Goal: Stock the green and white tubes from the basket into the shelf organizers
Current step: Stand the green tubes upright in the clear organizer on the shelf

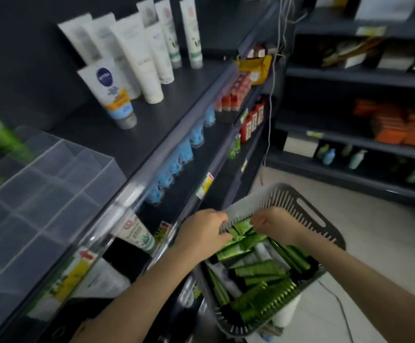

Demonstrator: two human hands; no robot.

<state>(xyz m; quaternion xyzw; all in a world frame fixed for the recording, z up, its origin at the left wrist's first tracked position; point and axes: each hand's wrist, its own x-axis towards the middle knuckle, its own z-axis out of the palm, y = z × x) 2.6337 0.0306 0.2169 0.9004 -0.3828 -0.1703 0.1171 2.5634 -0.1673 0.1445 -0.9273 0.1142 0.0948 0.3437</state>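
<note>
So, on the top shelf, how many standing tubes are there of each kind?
White tubes with no coloured band: 4
White tubes with a green band: 2
White tube with a blue logo: 1
Total: 7

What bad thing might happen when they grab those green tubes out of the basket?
Both the left hand and right hand grab at the green tubes piled crisscross in the basket, so pulling a bunch might drag others over its rim. The clear organizer sits up on the shelf, away from the basket, so a loose handful could slip on the way.
</note>
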